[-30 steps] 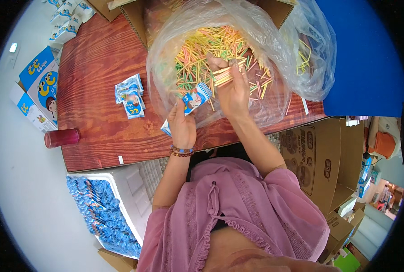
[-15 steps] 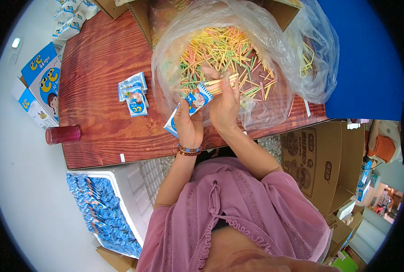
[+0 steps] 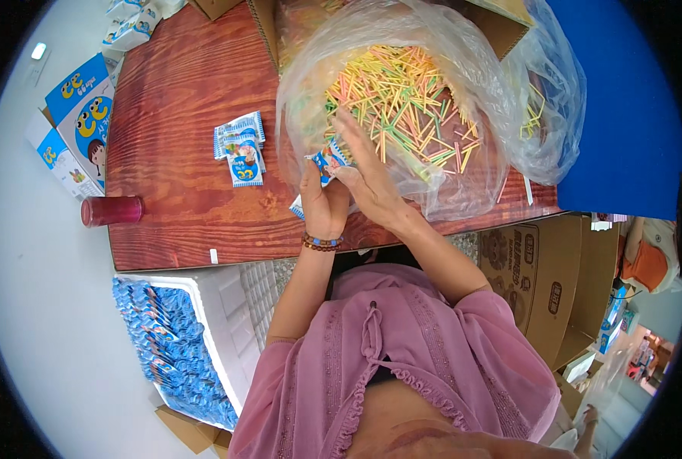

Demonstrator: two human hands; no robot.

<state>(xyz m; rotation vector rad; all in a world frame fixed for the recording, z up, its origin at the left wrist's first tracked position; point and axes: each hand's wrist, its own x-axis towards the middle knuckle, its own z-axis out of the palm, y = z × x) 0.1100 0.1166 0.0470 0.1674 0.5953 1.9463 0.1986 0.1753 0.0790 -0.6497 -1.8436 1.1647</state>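
Observation:
My left hand (image 3: 324,208) is closed round a small blue-and-white packet (image 3: 328,162), whose lower corner pokes out beside the palm. My right hand (image 3: 373,187) has its fingers stretched out together, with the palm side and thumb against the upper end of that packet. Whether any sticks stand in the packet's mouth is hidden by the right hand. Just beyond the hands, thin yellow, pink and green sticks (image 3: 402,99) lie in a heap inside a large clear plastic bag (image 3: 299,103).
Left of the bag, several similar packets (image 3: 245,168) lie on the red-brown wooden table (image 3: 180,115). A red-pink cup (image 3: 112,210) rests at the left edge. A white foam box (image 3: 222,336) below holds many blue packets (image 3: 176,344). A brown carton (image 3: 536,283) stands at right.
The small bundle of sticks in my right hand no longer shows. That hand's fingers have straightened and moved against the packet. The whole view has shifted slightly.

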